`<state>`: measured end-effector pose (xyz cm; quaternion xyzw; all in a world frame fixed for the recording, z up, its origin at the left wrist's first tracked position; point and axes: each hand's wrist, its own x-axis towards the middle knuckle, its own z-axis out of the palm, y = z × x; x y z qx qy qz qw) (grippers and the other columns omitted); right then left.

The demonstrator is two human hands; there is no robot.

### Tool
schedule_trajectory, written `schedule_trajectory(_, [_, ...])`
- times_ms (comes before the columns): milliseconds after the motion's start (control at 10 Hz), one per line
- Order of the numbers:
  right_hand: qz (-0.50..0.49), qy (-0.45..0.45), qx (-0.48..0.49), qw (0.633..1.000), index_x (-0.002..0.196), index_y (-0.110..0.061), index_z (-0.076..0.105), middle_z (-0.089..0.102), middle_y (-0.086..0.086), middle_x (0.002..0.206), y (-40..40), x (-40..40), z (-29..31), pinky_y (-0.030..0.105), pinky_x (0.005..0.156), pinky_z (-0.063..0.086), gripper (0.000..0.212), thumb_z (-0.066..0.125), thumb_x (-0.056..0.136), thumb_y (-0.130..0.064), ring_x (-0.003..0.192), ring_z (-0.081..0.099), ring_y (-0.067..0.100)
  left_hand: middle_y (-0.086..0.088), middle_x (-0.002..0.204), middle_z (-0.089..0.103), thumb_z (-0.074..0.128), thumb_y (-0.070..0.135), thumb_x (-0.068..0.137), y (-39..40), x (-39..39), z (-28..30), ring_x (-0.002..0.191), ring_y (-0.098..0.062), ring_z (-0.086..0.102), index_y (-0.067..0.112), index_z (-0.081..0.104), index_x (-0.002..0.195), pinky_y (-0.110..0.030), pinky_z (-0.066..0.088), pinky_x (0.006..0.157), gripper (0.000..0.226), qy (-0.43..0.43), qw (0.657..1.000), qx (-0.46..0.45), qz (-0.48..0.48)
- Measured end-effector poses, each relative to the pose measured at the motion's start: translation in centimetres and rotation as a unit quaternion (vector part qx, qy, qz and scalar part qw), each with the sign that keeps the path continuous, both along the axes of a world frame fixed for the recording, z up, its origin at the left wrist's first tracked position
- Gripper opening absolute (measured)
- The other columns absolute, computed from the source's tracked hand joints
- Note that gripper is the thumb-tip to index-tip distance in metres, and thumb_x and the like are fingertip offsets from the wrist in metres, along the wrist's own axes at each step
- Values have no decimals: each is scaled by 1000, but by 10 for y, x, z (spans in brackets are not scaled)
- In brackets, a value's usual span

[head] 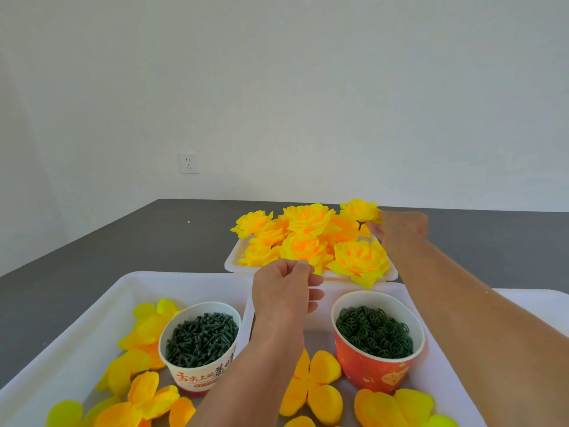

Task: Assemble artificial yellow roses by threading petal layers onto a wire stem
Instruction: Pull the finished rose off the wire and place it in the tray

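Your right hand (400,226) pinches a finished rose (361,209) at the far tray's (234,263) back right corner; your left hand (283,291) hangs loosely curled, holding nothing.

Right hand: the right hand (400,226) reaches to the far tray (234,263), fingers pinching a finished yellow rose (360,209) by its green base atop the pile of roses (308,238).
Left hand: the left hand (284,291) hovers, fingers loosely curled, over the near tray (92,331).
Near tray: a white cup of green stems (200,340), a red cup of green rings (374,332), loose yellow petal layers (311,386).
Setting: a dark desk (138,238), white wall, a socket (188,163).
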<state>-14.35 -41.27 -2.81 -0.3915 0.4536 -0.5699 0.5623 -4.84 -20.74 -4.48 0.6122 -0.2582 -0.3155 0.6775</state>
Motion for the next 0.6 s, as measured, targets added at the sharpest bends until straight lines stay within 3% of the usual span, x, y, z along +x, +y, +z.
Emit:
schedule_trajectory(100, [-45, 48, 11, 998, 74, -11, 43, 55, 6, 76, -10, -2, 2, 18, 47, 52, 22, 59, 88, -4, 55, 60, 16, -3, 71, 69, 52, 15, 95, 1, 2, 0, 50, -8, 60, 9, 64, 81, -16, 47, 44, 19, -6, 1000, 4, 2])
schedule_trajectory(200, [-95, 176, 41, 979, 72, -5, 50, 58, 6, 66, -15, -5, 2, 14, 35, 41, 22, 64, 86, -12, 36, 57, 13, -2, 70, 69, 52, 15, 95, 1, 1, 0, 48, -8, 59, 10, 64, 80, -16, 47, 44, 20, -2, 1000, 3, -3])
schedule_trajectory(300, [-96, 305, 11, 947, 95, -1, 63, 68, 14, 91, -19, 3, -9, 32, 68, 53, 15, 65, 83, -11, 82, 68, 27, 0, 67, 69, 52, 16, 95, 1, 0, 1, 49, -8, 59, 10, 64, 79, -16, 47, 45, 21, -4, 1000, 1, -7])
schedule_trajectory(500, [-51, 426, -7, 903, 87, -7, 57, 53, 8, 80, -14, 8, -24, 31, 65, 41, 16, 69, 80, -16, 77, 51, 25, 1, 66, 68, 51, 16, 95, 2, 1, 0, 49, -8, 58, 11, 63, 78, -17, 47, 46, 22, -3, 1000, 4, -9])
schedule_trajectory(600, [-54, 409, -5, 911, 77, -6, 53, 50, 6, 70, -16, 3, -20, 31, 60, 40, 19, 69, 80, -16, 73, 52, 25, 2, 65, 68, 51, 17, 95, 1, 1, 0, 50, -8, 59, 11, 63, 78, -18, 47, 48, 23, -5, 1000, 4, -13])
